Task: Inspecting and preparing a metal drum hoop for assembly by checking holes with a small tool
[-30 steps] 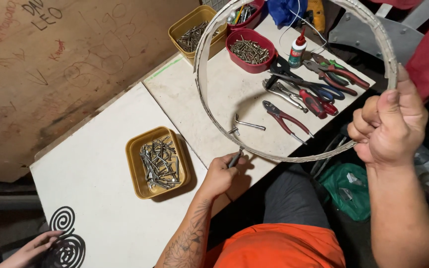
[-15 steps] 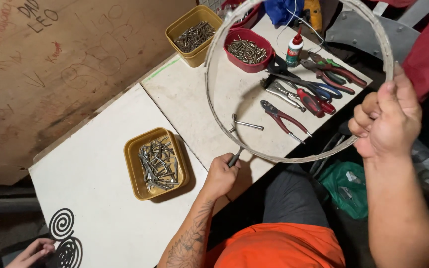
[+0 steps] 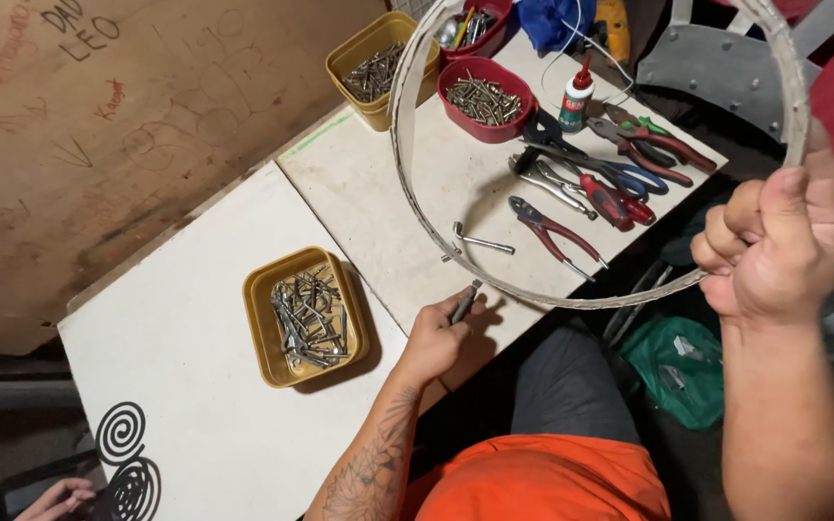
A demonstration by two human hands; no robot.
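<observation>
Left hand [image 3: 436, 338] is closed around a short grey metal tool [image 3: 464, 302], its tip poking toward one o'clock at the edge of the white table [image 3: 185, 405]. At nine o'clock from that hand sits a mustard-yellow rectangular tray [image 3: 263, 299] heaped with dull steel nails. Far up at twelve o'clock stands a second yellow tub [image 3: 383, 114] of darker screws, and just beside it a round red bowl [image 3: 465, 127] of brassy screws. A wide hoop [image 3: 400, 145] of pale, worn flat band arcs over the table, thin and slightly rough along its edge. Under it lie a small bent metal key [image 3: 480, 241] and a row of pliers [image 3: 557, 232] with red and blue grips, next to a little white bottle [image 3: 576, 96] with a red cap. Right hand [image 3: 779, 241], at three o'clock, is clenched in a fist on the hoop's rim, thumb up along the band. Another person's fingers [image 3: 55, 497] show at seven o'clock by black spiral marks.
</observation>
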